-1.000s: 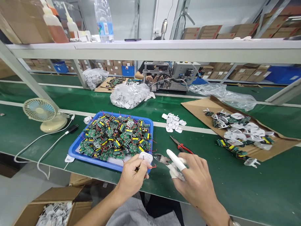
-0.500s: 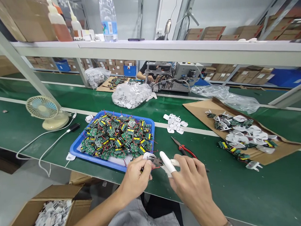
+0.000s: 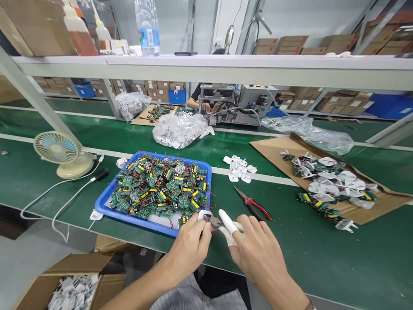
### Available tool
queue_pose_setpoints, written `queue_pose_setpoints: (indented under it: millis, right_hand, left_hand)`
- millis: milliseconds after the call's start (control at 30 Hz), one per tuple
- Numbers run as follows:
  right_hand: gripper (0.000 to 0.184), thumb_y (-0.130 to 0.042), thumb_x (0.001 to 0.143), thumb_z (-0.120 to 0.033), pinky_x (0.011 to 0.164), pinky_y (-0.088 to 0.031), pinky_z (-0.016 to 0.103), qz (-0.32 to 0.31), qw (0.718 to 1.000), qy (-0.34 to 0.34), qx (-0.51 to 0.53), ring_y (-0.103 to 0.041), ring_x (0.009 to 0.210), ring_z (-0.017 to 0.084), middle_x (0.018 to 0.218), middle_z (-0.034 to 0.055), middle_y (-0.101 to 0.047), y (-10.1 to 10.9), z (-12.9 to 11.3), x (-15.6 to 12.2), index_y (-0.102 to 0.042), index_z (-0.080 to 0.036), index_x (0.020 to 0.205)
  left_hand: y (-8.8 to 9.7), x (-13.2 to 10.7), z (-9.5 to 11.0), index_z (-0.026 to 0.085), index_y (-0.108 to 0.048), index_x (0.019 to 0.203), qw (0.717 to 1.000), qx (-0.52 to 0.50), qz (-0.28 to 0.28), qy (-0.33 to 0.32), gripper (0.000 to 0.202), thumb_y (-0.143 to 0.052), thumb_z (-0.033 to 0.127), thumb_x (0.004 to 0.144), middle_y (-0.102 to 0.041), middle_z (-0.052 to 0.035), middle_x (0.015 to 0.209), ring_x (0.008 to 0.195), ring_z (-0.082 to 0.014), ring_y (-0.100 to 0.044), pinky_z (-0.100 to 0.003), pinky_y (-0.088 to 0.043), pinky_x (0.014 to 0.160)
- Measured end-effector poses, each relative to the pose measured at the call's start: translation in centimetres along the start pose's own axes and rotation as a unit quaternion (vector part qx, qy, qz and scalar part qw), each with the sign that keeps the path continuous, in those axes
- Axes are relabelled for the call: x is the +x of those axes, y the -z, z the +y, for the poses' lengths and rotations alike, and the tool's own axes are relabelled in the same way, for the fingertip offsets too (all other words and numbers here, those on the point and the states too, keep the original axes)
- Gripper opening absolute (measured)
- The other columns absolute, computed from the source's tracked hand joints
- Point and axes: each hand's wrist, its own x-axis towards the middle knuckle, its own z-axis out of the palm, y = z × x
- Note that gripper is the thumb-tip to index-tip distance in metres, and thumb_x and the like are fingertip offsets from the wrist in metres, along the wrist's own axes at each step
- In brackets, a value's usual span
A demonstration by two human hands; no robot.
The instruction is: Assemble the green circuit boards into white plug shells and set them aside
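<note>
The left grip (image 3: 189,242) is clamped on a half-hidden white cover (image 3: 204,214), the right grip (image 3: 256,244) on pliers (image 3: 215,221) with partly hidden handles.

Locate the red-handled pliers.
In the head view, the red-handled pliers lie on the green table, right of the blue tray, just beyond the right hand.

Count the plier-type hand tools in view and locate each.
2: red-handled pliers on the green bench, right of the blue tray; metal cutters in the right hand. Others could be hidden.
</note>
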Motion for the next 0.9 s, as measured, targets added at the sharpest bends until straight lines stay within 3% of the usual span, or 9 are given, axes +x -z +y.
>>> queue_pose_setpoints:
  millis: [300, 533, 667, 733, 833, 900]
  right_hand:
    - [0.015, -0.062, 0.068, -0.006, 0.063, -0.029, 0.034, 0.004, 0.999, -0.006, 0.053, -0.039, 0.070, 0.017, 0.080, 0.0039, -0.053, -0.8, 0.5, -0.8, -0.060, -0.021, 0.068]
    - [0.017, -0.058, 0.062, -0.005, 0.061, -0.029, 0.033, 0.007, 0.998, 0.012, 0.066, -0.040, 0.069, 0.018, 0.076, 0.0047, -0.051, -0.6, 0.8, -0.9, -0.053, -0.021, 0.062]
    - [0.017, -0.052, 0.069, -0.004, 0.053, -0.024, 0.030, 0.001, 0.991, -0.010, 0.134, -0.038, 0.061, 0.015, 0.072, 0.0018, -0.048, -1.4, 1.2, -1.7, -0.057, -0.021, 0.069]
    - [0.020, -0.049, 0.077, -0.005, 0.050, -0.025, 0.029, -0.012, 0.977, -0.027, 0.210, -0.040, 0.058, 0.013, 0.071, 0.0003, -0.048, -1.8, 0.9, -2.0, -0.062, -0.020, 0.078]
    - [0.024, -0.046, 0.086, -0.009, 0.050, -0.033, 0.025, -0.042, 0.931, -0.061, 0.359, -0.045, 0.056, 0.012, 0.070, -0.0020, -0.049, -2.3, 0.2, -2.3, -0.066, -0.021, 0.093]
    - [0.029, -0.046, 0.088, -0.009, 0.053, -0.039, 0.025, -0.037, 0.911, -0.074, 0.404, -0.049, 0.060, 0.013, 0.074, -0.0016, -0.052, -2.5, 0.0, -2.4, -0.066, -0.021, 0.104]
  left_hand:
    - [0.0, -0.3, -1.0, 0.020, -0.056, 0.082, 0.998, 0.018, 0.006, -0.068, 0.038, -0.028, 0.028, 0.107, -0.056, -0.0035, 0.076, 0.070, -0.0167, -0.056, -0.029, -0.046, 0.067]
    - [0.7, -0.4, -1.7, 0.018, -0.056, 0.083, 0.986, 0.102, -0.041, -0.127, 0.038, -0.029, 0.026, 0.107, -0.058, -0.0061, 0.082, 0.074, -0.0183, -0.054, -0.030, -0.044, 0.066]
    - [0.9, -0.3, -2.0, 0.017, -0.057, 0.081, 0.985, 0.073, -0.032, -0.153, 0.039, -0.029, 0.026, 0.108, -0.055, -0.0051, 0.077, 0.070, -0.0173, -0.051, -0.029, -0.043, 0.063]
    - [1.1, -0.3, -2.1, 0.017, -0.058, 0.082, 0.987, 0.035, -0.033, -0.154, 0.038, -0.030, 0.025, 0.108, -0.055, -0.0035, 0.072, 0.069, -0.0168, -0.051, -0.028, -0.043, 0.063]
    - [1.3, -0.2, -1.8, 0.017, -0.061, 0.086, 0.989, -0.029, -0.032, -0.142, 0.037, -0.032, 0.025, 0.108, -0.055, -0.0019, 0.069, 0.069, -0.0156, -0.054, -0.026, -0.044, 0.064]
    - [1.3, -0.1, -1.5, 0.016, -0.062, 0.087, 0.988, -0.051, -0.026, -0.141, 0.037, -0.033, 0.025, 0.108, -0.056, -0.0018, 0.069, 0.070, -0.0149, -0.055, -0.025, -0.045, 0.065]
